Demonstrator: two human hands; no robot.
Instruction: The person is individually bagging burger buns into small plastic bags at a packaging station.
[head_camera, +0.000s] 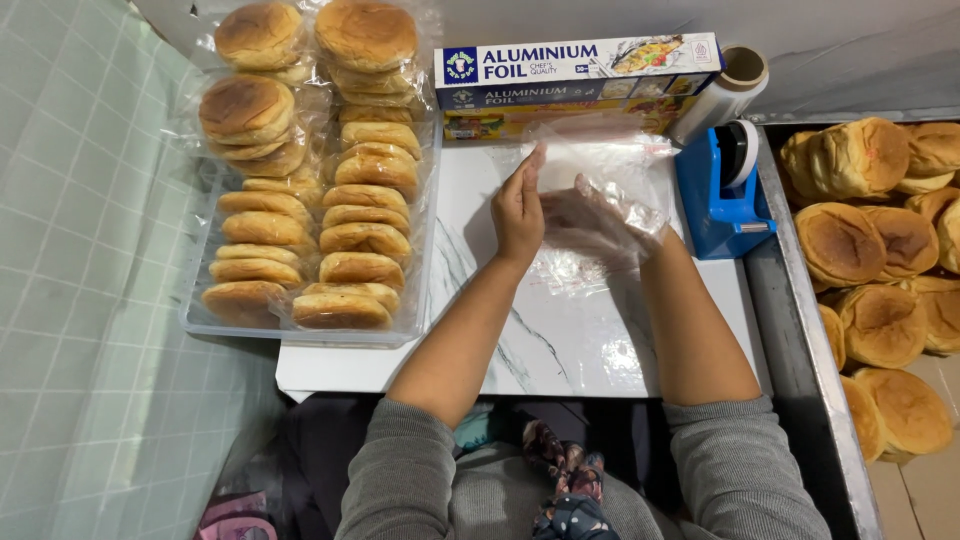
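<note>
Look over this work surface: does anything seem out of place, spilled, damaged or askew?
Nothing stands out. The bagged buns sit stacked in their tray, the loose buns lie heaped at the right, and both hands work a clear plastic bag on the white board.

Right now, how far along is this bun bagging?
Done: two rows of bagged buns lie stacked in a clear tray on the left. In hand: the right hand is inside a clear plastic bag while the left hand holds its edge; no bun is in it yet. Left: a pile of loose buns sits unbagged on the right.
</note>
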